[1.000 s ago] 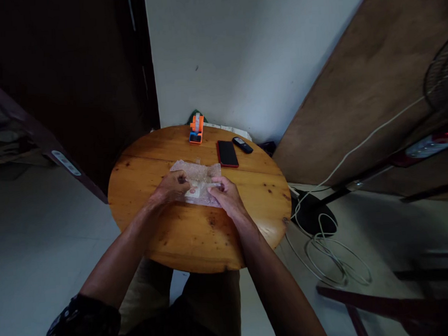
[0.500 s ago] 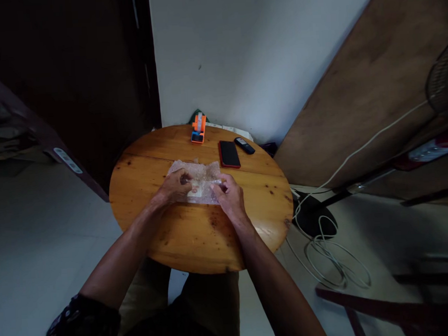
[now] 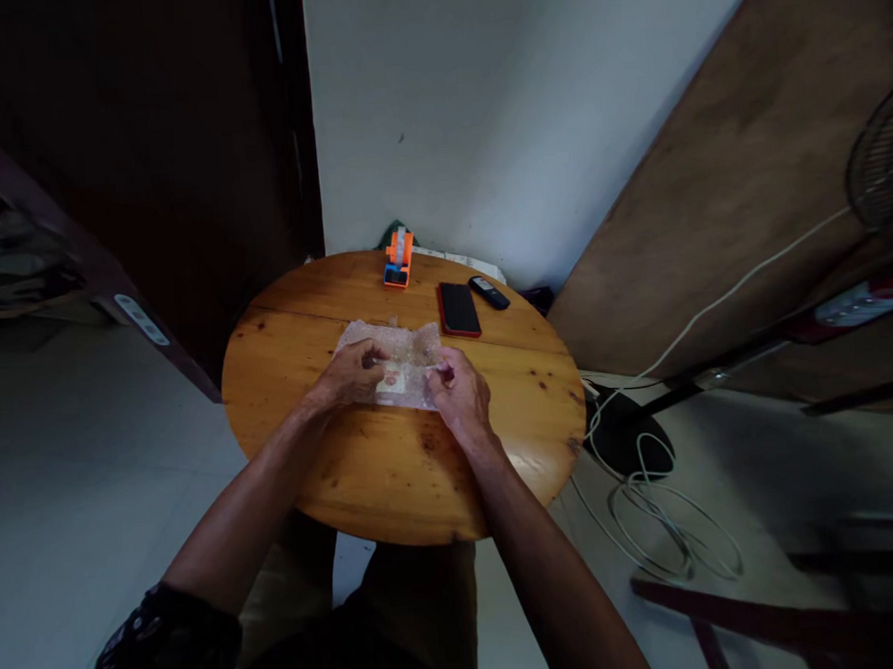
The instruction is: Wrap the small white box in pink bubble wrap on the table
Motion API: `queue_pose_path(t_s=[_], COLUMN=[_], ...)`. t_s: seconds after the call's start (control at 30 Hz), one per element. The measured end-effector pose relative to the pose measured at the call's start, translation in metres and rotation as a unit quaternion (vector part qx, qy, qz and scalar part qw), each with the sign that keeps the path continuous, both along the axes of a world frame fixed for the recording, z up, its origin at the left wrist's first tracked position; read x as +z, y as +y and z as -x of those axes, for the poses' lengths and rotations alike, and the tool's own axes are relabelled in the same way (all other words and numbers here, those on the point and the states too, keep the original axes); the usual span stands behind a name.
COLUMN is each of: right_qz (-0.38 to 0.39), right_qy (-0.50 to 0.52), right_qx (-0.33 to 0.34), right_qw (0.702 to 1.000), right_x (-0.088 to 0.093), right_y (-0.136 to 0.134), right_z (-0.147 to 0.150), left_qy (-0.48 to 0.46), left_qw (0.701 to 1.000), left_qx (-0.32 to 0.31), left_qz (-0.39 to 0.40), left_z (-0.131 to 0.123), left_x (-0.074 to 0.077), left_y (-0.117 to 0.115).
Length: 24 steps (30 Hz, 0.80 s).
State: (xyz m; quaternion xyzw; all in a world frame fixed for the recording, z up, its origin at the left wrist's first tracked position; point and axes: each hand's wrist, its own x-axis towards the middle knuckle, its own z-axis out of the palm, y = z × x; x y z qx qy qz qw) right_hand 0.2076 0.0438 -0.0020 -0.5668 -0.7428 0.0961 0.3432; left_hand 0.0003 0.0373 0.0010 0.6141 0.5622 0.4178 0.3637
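Note:
A sheet of clear bubble wrap (image 3: 417, 384) lies on the round wooden table (image 3: 394, 467), its far edge crumpled and raised. A small flat white thing with reddish print (image 3: 393, 378) shows at its middle, too small to name. My left hand (image 3: 350, 373) rests on the left part of the wrap, thumb and fingers curled in a pinch on it. At the right end, my right hand (image 3: 462, 392) pinches the wrap's edge between thumb and forefinger.
Behind the wrap are an orange tape dispenser (image 3: 399, 257), a dark phone in a red case (image 3: 458, 309) and a small black keypad phone (image 3: 488, 292). A fan stand's base (image 3: 631, 430) and a coiled pale cable (image 3: 654, 503) lie on the floor at right.
My right hand's thumb and forefinger have drawn closer together at the wrap's right edge. My left hand keeps nearly the same place, and the view has shifted slightly.

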Motion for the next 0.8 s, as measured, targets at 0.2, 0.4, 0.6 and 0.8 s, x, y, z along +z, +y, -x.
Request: queue_pose_path(t_s=[0.2, 0.4, 0.6, 0.8], right_qz=[-0.206, -0.156, -0.115, -0.102], right_qy=[-0.099, -0.163, -0.187, -0.221], right_qx=[0.121, 0.215, 0.219, 0.210], right_qw=[0.966, 0.950, 0.951, 0.947], right_x=[0.012, 0.013, 0.009, 0.012], right_y=[-0.020, -0.028, -0.025, -0.027], right_z=[0.012, 0.021, 0.021, 0.024], left_qy=[0.012, 0.034, 0.045, 0.152], left_qw=[1.000, 0.999, 0.999, 0.988], left_qx=[0.002, 0.005, 0.018, 0.004], left_qz=[-0.009, -0.006, 0.011, 0.036], left_z=[0.000, 0.000, 0.004, 0.027], left_x=[0.006, 0.011, 0.016, 0.034], left_y=[-0.004, -0.007, -0.006, -0.017])
